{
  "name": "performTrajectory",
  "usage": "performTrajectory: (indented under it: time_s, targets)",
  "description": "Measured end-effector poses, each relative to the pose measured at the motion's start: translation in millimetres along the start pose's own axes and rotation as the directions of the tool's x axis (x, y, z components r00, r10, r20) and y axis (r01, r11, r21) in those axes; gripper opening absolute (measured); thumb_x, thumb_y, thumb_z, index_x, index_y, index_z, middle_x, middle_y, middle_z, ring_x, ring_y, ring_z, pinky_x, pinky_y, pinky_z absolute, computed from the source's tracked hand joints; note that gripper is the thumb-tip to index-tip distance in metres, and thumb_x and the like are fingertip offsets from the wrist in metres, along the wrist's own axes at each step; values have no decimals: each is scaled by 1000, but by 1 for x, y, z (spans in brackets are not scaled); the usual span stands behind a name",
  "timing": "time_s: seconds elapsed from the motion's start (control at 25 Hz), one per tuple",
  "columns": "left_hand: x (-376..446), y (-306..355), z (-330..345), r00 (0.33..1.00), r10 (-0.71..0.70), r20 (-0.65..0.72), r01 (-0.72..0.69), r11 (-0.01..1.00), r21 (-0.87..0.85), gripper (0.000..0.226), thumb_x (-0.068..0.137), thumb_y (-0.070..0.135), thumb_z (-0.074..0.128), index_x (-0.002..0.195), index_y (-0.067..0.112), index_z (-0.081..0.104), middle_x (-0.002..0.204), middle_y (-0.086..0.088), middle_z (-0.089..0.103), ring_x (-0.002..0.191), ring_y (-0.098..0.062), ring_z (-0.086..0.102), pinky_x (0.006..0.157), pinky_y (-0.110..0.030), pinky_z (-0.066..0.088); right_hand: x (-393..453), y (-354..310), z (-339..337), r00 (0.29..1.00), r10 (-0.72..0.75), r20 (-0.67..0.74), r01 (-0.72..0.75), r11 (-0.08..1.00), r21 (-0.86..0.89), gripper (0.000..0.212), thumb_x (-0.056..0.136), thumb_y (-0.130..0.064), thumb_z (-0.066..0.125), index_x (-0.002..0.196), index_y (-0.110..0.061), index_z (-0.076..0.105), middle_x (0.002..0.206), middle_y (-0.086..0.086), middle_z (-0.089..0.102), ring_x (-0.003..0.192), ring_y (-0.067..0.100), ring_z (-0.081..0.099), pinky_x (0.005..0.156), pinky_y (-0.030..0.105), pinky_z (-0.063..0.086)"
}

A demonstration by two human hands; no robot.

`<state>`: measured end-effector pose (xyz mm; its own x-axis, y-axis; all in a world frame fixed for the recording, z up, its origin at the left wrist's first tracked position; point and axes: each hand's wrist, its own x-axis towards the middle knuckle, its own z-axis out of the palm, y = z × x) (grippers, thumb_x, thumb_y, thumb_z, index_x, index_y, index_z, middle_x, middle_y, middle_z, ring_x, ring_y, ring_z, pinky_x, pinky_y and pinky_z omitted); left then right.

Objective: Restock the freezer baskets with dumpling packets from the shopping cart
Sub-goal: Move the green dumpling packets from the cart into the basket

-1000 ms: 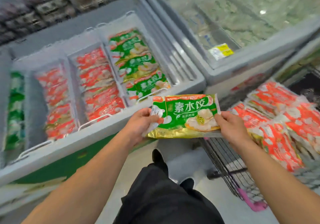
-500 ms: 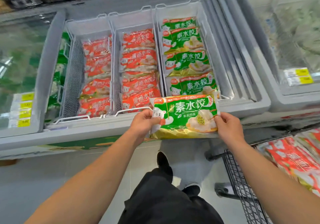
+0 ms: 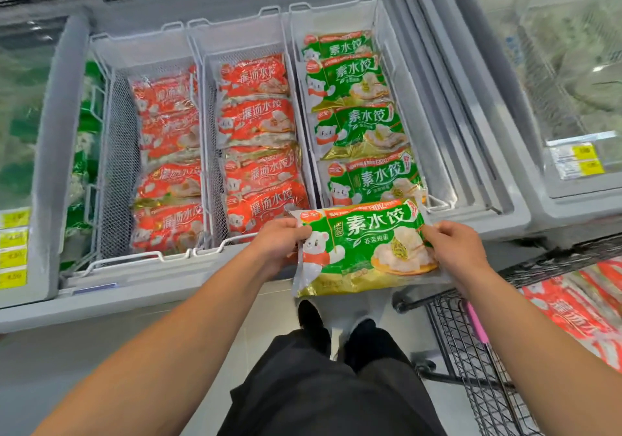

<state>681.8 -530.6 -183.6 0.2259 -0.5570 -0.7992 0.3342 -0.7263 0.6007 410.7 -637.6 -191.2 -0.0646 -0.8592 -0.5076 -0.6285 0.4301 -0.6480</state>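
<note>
Both hands hold a green dumpling packet (image 3: 363, 247) flat over the freezer's front rim. My left hand (image 3: 281, 243) grips its left edge and my right hand (image 3: 454, 250) its right edge. Just beyond it the right white basket (image 3: 380, 15) holds a row of matching green packets (image 3: 353, 129). The middle basket (image 3: 235, 35) and the left basket (image 3: 141, 48) hold red packets (image 3: 259, 153). The wire shopping cart (image 3: 471, 351) stands at lower right with more red packets (image 3: 572, 307) in it.
The open grey chest freezer (image 3: 168, 287) runs across in front of me. Closed glass-lidded freezers sit at left (image 3: 20, 99) and right (image 3: 555, 65), with yellow price labels (image 3: 13, 250) on the left one. My black-trousered legs and shoes (image 3: 313, 321) stand on the pale floor.
The view has swung from the cart to face the freezer squarely. The green packet, held in both hands throughout, has come over the front rim below the right basket.
</note>
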Motion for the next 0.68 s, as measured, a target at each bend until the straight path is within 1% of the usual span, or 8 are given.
performTrajectory:
  time_s: [0.08,0.16,0.28,0.4,0.48,0.56,0.6,0.68]
  targets:
    - [7,12,-5,999,40,10,-40,998,-39,23,94,9,61,70,11,62,77,-10,71,64,-21,67,62,-28,51,10,-17,0,1000,-3,-19,5,996,90,25,85,-26,67,67,-8,64,67,5,64,66,20,57,65,35,47]
    - [15,28,-8,997,76,-7,-76,991,-112,18,95,16,61,77,12,65,81,-12,71,72,-25,65,72,-36,50,24,-41,-1,1000,1,-29,5,983,184,20,86,-21,66,68,-12,66,71,2,67,69,17,60,67,32,49]
    - [33,62,-5,988,112,-106,-138,948,-286,18,97,18,58,85,9,67,84,-14,74,72,-27,69,69,-39,56,56,-83,0,999,-4,-48,16,968,252,9,85,-14,65,79,-11,71,79,3,70,74,16,65,67,29,53]
    - [63,106,-4,975,108,-196,-179,902,-394,16,97,18,58,90,7,67,85,-16,75,74,-28,71,72,-44,58,100,-128,3,999,-13,-43,23,967,255,7,86,-13,65,87,-11,71,83,5,69,74,17,63,65,28,49]
    - [84,132,-3,964,120,-239,-203,910,-362,14,97,16,58,89,8,66,77,-10,75,69,-24,71,63,-37,57,132,-154,2,1000,-24,-16,27,962,270,4,89,-12,64,87,-13,68,82,4,67,69,14,60,62,25,47]
    - [104,161,3,951,125,-284,-213,929,-304,10,96,18,60,90,12,65,73,-5,74,64,-21,69,56,-30,54,165,-177,1,1000,-22,4,21,963,270,5,89,-13,65,86,-13,69,85,5,68,74,16,62,67,26,50]
    - [117,177,7,937,135,-323,-223,941,-256,10,95,21,62,89,14,65,75,-5,74,65,-22,68,58,-29,54,185,-188,2,999,-24,22,18,966,260,5,90,-13,65,89,-10,69,86,6,68,75,16,63,65,25,51]
    - [145,207,9,897,174,-406,-253,956,-149,15,91,31,66,82,19,69,82,-4,73,77,-24,68,72,-35,55,222,-212,5,997,-53,56,37,969,243,9,90,-11,65,94,-5,70,79,4,67,71,17,61,57,22,49]
